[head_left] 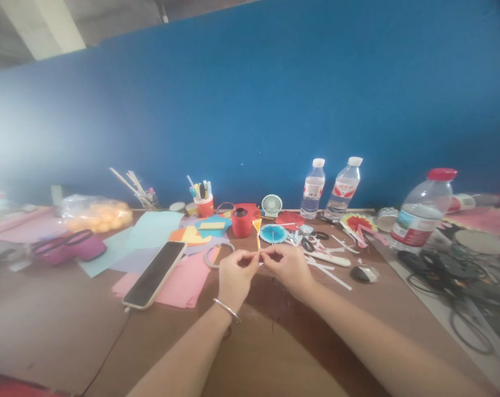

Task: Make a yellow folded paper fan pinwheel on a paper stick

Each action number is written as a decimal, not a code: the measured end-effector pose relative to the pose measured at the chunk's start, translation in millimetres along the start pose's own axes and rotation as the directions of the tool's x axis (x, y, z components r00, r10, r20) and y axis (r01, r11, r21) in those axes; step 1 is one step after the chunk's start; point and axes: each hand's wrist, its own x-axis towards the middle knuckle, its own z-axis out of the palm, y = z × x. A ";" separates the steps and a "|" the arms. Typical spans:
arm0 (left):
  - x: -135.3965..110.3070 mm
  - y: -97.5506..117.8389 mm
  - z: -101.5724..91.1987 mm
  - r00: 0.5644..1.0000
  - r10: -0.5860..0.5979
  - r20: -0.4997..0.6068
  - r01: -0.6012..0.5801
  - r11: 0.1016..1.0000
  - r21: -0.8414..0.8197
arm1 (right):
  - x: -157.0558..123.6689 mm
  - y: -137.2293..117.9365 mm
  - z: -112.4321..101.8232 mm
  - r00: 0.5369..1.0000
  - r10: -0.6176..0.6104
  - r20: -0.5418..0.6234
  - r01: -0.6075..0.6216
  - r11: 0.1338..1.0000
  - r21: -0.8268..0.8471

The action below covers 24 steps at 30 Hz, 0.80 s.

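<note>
Table point(68, 331): bearing the red cup point(241, 221) at its far middle.
Phone point(154, 274): lying face up, left of the red cup; clear of both hands.
Left hand point(234, 274): closing thumb and forefinger tight on the fan's stem, in front of the red cup.
Right hand point(288, 267): pinching the same stem from the opposite side; apparently steadying it.
Paper fan point(257, 225): standing upright above both pinches, just right of the red cup; pleats spreading free of fingers.

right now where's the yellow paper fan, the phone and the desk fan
yellow paper fan point(257, 225), head view, pleated top
phone point(154, 274), head view, middle of screen
desk fan point(271, 204), head view, centre of grille
</note>
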 end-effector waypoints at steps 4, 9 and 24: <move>0.9 -2.4 0.4 1.000 -0.014 0.002 0.014 1.000 -0.020 | 1.0 -1.6 0.4 0.999 0.047 0.001 -0.047 0.996 0.079; -1.0 0.3 -0.1 1.000 0.016 -0.005 -0.016 1.000 0.023 | 0.2 -2.0 1.1 0.998 0.066 -0.007 -0.065 0.994 0.086; -4.0 4.3 0.6 0.995 0.101 -0.015 -0.100 0.994 0.039 | -1.1 -0.3 3.3 0.997 0.063 -0.034 -0.057 0.987 0.151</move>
